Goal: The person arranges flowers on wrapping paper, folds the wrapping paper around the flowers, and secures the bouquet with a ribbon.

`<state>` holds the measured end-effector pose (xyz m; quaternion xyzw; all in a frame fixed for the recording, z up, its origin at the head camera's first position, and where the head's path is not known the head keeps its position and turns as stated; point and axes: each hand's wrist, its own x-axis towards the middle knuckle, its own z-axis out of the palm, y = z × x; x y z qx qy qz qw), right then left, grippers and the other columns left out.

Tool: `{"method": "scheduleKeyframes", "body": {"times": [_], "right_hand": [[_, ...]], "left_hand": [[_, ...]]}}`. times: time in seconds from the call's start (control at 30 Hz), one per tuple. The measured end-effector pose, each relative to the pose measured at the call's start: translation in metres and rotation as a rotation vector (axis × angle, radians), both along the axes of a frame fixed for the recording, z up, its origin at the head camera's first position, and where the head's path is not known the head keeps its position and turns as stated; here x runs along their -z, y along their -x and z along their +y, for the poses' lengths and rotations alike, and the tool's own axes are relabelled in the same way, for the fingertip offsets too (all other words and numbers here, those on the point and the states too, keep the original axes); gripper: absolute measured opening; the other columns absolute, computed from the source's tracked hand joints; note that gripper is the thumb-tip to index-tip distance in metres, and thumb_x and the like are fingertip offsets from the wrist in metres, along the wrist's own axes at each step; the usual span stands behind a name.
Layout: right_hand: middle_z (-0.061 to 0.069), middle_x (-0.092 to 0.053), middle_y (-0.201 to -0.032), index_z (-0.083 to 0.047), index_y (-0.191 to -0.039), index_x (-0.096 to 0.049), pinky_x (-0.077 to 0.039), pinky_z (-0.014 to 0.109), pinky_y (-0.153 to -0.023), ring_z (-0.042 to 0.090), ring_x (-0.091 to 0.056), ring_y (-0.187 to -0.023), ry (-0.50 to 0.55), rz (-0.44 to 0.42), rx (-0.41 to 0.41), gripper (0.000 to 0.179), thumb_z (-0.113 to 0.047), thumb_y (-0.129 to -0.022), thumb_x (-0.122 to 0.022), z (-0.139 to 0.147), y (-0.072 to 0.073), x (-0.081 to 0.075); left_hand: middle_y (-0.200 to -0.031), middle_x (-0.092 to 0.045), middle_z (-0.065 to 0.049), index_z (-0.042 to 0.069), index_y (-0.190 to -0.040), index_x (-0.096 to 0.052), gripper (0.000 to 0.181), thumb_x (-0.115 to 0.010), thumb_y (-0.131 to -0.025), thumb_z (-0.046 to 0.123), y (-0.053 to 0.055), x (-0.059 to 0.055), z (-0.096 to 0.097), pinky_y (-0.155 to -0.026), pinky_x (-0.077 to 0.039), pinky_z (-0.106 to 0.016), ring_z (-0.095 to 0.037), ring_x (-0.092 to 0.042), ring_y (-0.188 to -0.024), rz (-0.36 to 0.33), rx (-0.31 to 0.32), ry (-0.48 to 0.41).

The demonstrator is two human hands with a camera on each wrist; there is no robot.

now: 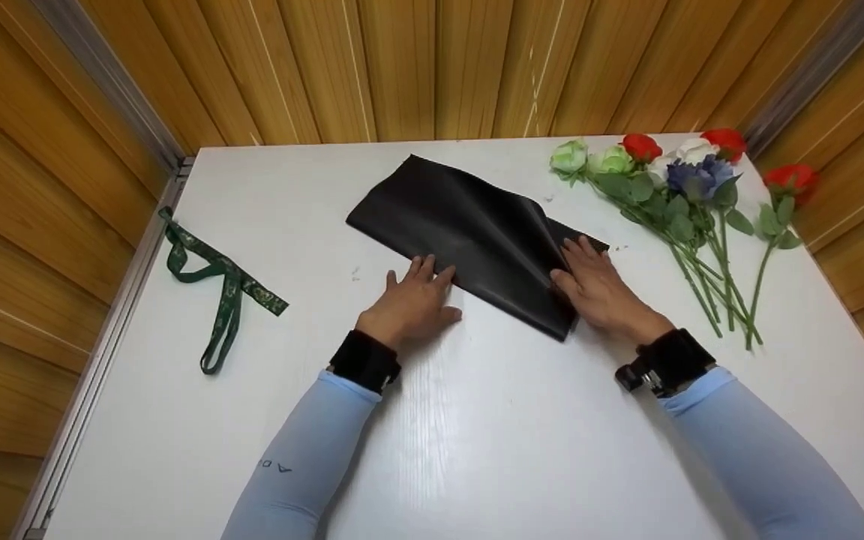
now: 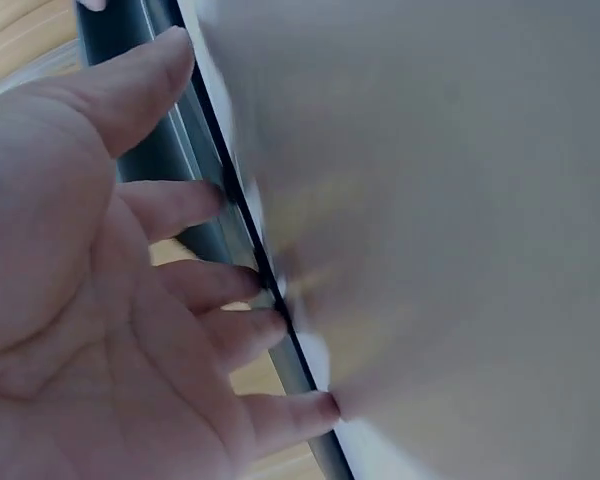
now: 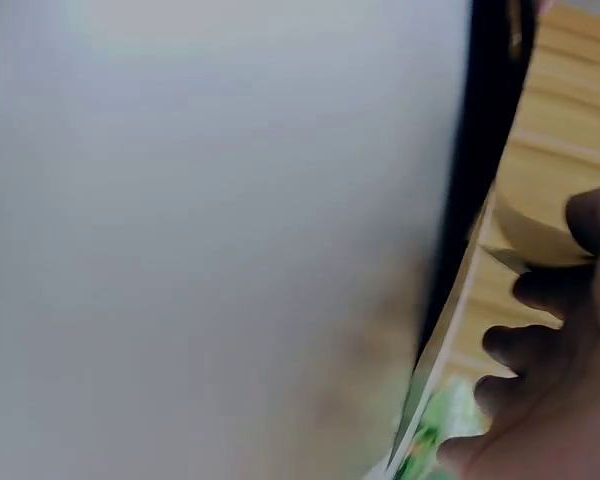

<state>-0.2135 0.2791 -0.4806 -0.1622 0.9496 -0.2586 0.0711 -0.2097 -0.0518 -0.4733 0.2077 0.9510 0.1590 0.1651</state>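
Note:
A folded sheet of black wrapping paper (image 1: 454,229) lies on the white table, its near corner pointing down toward the person. My left hand (image 1: 409,300) has its fingers extended along the sheet's near-left edge; in the left wrist view, the fingertips of that hand (image 2: 110,300) meet the thin dark edge. On the right, my right hand (image 1: 604,289) rests over the narrow end of the sheet, thumb on the fold and fingers spread. The right wrist view shows this hand (image 3: 560,370) from the side with fingers apart, the dark sheet (image 3: 480,150) beyond the tabletop.
A dark green patterned ribbon (image 1: 229,300) lies in loose loops at the left. Artificial flowers (image 1: 698,178) in red, white, green and blue are piled at the back right, with one red flower (image 1: 790,182) set apart. Wood-patterned walls (image 1: 469,67) border the table (image 1: 462,450).

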Motion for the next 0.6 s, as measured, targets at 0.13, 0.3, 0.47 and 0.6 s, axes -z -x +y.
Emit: {"method": "scheduleKeyframes", "body": {"times": [0.13, 0.3, 0.47, 0.6], "right_hand": [[0.024, -0.024, -0.167, 0.004, -0.161, -0.022, 0.002, 0.056, -0.126, 0.039, -0.005, -0.159, 0.14, 0.132, 0.002, 0.063, -0.032, -0.113, -0.039, -0.023, -0.017, -0.004], [0.018, -0.033, -0.165, -0.007, -0.163, -0.029, -0.001, 0.062, -0.125, 0.04, -0.016, -0.157, 0.141, 0.37, -0.127, 0.061, -0.028, -0.109, -0.049, -0.058, -0.048, -0.004], [0.017, -0.042, -0.161, -0.008, -0.158, -0.042, -0.014, 0.073, -0.118, 0.048, -0.029, -0.15, -0.004, 0.577, -0.399, 0.061, -0.046, -0.11, -0.044, -0.085, -0.074, 0.001], [0.015, -0.049, -0.156, -0.006, -0.154, -0.047, -0.011, 0.058, -0.126, 0.045, -0.04, -0.145, 0.021, 0.613, -0.595, 0.069, -0.057, -0.108, -0.039, -0.094, -0.087, 0.004]], "left_hand": [[-0.172, -0.014, -0.013, 0.021, -0.165, -0.027, 0.072, -0.055, -0.105, 0.05, 0.005, -0.002, -0.013, -0.124, -0.018, -0.058, -0.029, -0.015, -0.159, 0.021, -0.088, -0.27], [-0.169, -0.027, -0.011, 0.023, -0.167, -0.02, 0.071, -0.045, -0.108, 0.054, 0.012, -0.013, -0.039, -0.119, -0.035, -0.047, -0.029, -0.037, -0.151, -0.003, -0.386, -0.795], [-0.165, -0.034, -0.016, 0.021, -0.167, -0.004, 0.08, -0.04, -0.107, 0.058, 0.014, -0.028, -0.07, -0.105, -0.051, -0.051, -0.037, -0.052, -0.139, -0.118, -0.711, -1.346], [-0.166, -0.031, -0.016, 0.025, -0.167, 0.006, 0.101, -0.064, -0.099, 0.052, 0.01, -0.028, -0.095, -0.109, -0.047, -0.045, -0.032, -0.051, -0.14, -0.103, -0.901, -1.298]]}}
